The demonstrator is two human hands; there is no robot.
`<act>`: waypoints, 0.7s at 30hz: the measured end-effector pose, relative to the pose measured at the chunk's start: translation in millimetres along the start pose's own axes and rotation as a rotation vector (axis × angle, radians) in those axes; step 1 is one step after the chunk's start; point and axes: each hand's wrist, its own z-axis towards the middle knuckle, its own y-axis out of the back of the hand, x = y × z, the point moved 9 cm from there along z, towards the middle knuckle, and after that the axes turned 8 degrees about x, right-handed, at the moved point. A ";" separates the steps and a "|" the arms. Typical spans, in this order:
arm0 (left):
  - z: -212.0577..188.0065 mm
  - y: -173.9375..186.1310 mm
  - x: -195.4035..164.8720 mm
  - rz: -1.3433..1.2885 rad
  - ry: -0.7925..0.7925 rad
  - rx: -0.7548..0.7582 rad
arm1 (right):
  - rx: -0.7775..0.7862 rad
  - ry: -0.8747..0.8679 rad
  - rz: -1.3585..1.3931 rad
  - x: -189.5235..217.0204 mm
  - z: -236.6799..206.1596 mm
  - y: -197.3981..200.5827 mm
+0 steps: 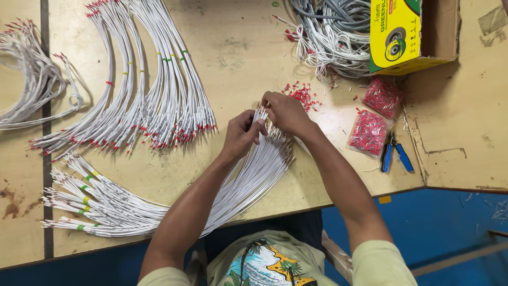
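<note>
A: What do the person's hands hold?

B: The left hand (241, 136) is closed around a fanned bundle of white wires (248, 180), gripping it near the upper end. The right hand (286, 112) pinches the tip of one wire at the top of that bundle, fingers curled shut on it.

A: Which way does the bundle run?

B: Its long axis goes diagonally, from the lower left at the counter's (243, 58) front edge up to the right, where the bare tips point toward the hands. The lower stretch lies flat on the counter, passing under the left forearm.

A: So where is it relative to the hands?

B: The top end sits between both hands; the rest trails down and left of them, toward the person's body.

A: What lies around?

B: Just above the right hand is a small scatter of loose red ferrules (302, 94). Two clear bags of red ferrules (369, 132) lie to the right, with blue-handled pliers (394, 153) beside them. Finished wire bunches with red ends (153, 95) curve across the counter to the left, and a yellow-green box (397, 34) stands at the top right.
</note>
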 end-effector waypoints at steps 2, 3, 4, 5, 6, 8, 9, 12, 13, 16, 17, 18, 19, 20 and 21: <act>1.8 -1.4 1.5 -0.024 0.004 0.030 | 0.029 -0.001 -0.049 -0.9 3.5 -2.7; 2.4 -2.1 1.6 -0.036 0.005 0.044 | 0.040 -0.013 -0.075 -2.2 3.9 -3.9; 2.2 -2.6 1.7 -0.034 0.012 0.054 | 0.052 -0.025 -0.102 -3.4 3.7 -5.2; 1.5 -3.3 1.5 -0.033 0.018 0.062 | 0.063 -0.036 -0.130 -4.6 2.9 -6.7; 1.0 -4.1 1.3 -0.034 0.026 0.070 | 0.064 -0.072 -0.109 -8.8 0.9 -7.2; -0.2 -2.5 3.2 -0.008 0.068 0.052 | 0.069 -0.146 -0.067 -19.2 -6.2 -8.6; -0.3 -1.2 4.3 0.004 0.090 0.044 | 0.007 -0.122 -0.012 -20.6 -11.5 -3.7; 0.8 3.1 -1.7 -0.009 0.030 0.036 | -0.157 -0.054 0.187 -33.9 -34.6 13.2; 1.4 5.1 -1.7 0.006 0.030 0.034 | -0.199 -0.030 0.273 -40.0 -42.9 18.6; 3.2 8.8 -1.1 0.042 0.037 0.037 | -0.211 -0.083 0.403 -59.9 -60.1 22.9; 3.6 8.7 -0.2 0.045 0.044 0.039 | -0.197 -0.121 0.424 -64.4 -62.6 21.4; 3.8 8.2 0.8 0.049 0.051 0.040 | -0.202 -0.098 0.394 -60.9 -63.1 22.1; 4.2 8.1 1.8 0.057 0.061 0.039 | -0.208 -0.069 0.365 -55.2 -61.1 21.7; 4.9 7.2 2.7 0.067 0.070 0.040 | -0.219 -0.041 0.336 -48.7 -58.2 21.3; 4.5 6.6 3.9 0.077 0.080 0.039 | -0.214 -0.048 0.286 -43.6 -53.8 18.4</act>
